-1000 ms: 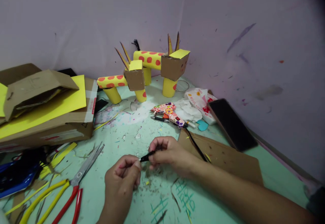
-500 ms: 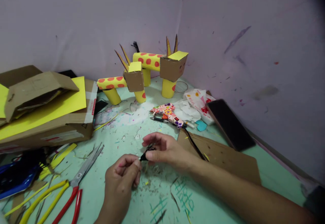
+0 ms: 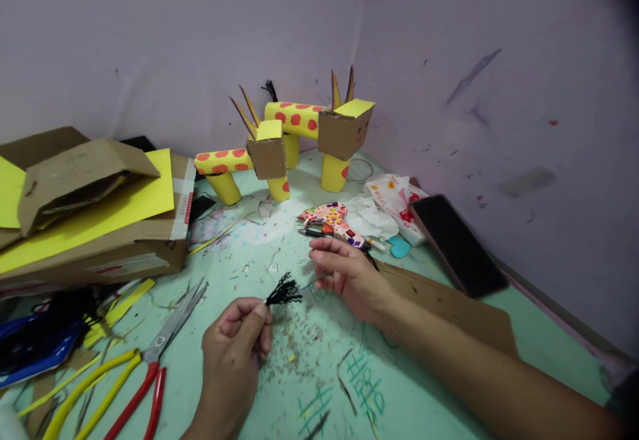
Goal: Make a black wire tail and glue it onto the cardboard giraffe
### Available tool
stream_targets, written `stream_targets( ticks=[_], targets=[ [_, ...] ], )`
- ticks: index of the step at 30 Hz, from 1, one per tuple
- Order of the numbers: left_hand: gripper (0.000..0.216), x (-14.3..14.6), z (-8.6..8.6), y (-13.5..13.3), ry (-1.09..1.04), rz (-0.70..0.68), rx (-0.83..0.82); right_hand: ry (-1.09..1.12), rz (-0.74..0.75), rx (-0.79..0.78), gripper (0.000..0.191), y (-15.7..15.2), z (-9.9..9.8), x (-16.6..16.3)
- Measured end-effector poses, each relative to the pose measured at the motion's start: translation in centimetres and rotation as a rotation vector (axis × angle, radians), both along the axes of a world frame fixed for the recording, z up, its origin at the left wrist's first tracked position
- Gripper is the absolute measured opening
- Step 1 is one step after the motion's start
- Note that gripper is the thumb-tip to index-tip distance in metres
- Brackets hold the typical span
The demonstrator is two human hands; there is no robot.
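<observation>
Left grip (image 3: 235, 347) pinching tassel (image 3: 283, 291), tabletop (image 3: 324, 337) gap, right grip (image 3: 352, 281) near cardboard (image 3: 444, 303) edge

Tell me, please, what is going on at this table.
A person pinches a black tassel in the left hand, its strands fanned out. The right hand is open, apart from the tassel. Scissors lie on the table, and two spotted animal figures stand near the wall.

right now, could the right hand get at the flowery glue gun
Probably yes: the right hand looks empty, and the glue gun lies just beyond it with nothing visible on top; the black tassel in the left hand is clear of the path.
</observation>
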State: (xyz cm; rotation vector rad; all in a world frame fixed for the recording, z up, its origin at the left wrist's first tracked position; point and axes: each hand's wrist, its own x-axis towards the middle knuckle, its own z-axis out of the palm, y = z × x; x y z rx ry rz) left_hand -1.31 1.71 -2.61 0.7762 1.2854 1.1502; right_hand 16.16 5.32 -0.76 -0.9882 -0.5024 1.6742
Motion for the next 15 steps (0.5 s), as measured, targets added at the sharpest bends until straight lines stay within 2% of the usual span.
stream_targets(
  ticks=[4,7,9,12,15],
  targets=[
    [0.021,0.2,0.2,-0.3,0.129,-0.069,0.046,0.011,0.243,-0.028,0.047,-0.9,-0.3,-0.8],
    [0.019,0.4,0.6,-0.7,0.28,-0.138,0.081,-0.003,0.37,-0.026,0.04,-1.6,-1.1,-1.7],
    [0.018,0.4,0.8,-0.8,0.321,-0.147,0.081,-0.013,0.372,-0.025,0.034,-1.7,-1.5,-1.8],
    [0.018,0.2,0.4,-0.7,0.265,-0.088,0.064,-0.037,0.306,-0.03,0.029,-1.2,-1.3,-1.3],
    [0.019,-0.1,-0.1,-0.3,0.168,-0.037,0.045,-0.057,0.114,-0.009,0.025,-0.2,-0.4,-0.2]
  ],
)
